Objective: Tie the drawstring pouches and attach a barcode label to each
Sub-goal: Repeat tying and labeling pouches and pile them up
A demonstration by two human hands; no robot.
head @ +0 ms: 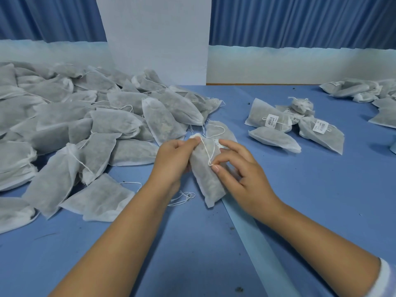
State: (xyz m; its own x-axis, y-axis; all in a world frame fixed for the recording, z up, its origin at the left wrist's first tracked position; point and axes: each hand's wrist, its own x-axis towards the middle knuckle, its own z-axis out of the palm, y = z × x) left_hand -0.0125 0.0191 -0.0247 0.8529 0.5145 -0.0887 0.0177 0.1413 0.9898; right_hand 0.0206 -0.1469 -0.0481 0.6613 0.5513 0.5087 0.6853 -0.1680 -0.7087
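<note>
A white mesh drawstring pouch (pixel 205 176) filled with dried material is held just above the blue table, its gathered neck pointing up and left. My left hand (pixel 173 159) grips that neck between thumb and fingers. My right hand (pixel 237 168) pinches the white drawstring (pixel 209 153) against the front of the pouch, the string running taut up to the neck. A small white label (pixel 218 144) peeks out behind the pouch near my right index finger.
A large heap of unlabelled pouches (pixel 75 125) covers the table's left half. Several pouches with barcode labels (pixel 295 125) lie at centre right, more pouches (pixel 368 91) at the far right. A loose string (pixel 182 198) lies beside my left wrist. A pale blue strip (pixel 252 239) crosses the blue tablecloth.
</note>
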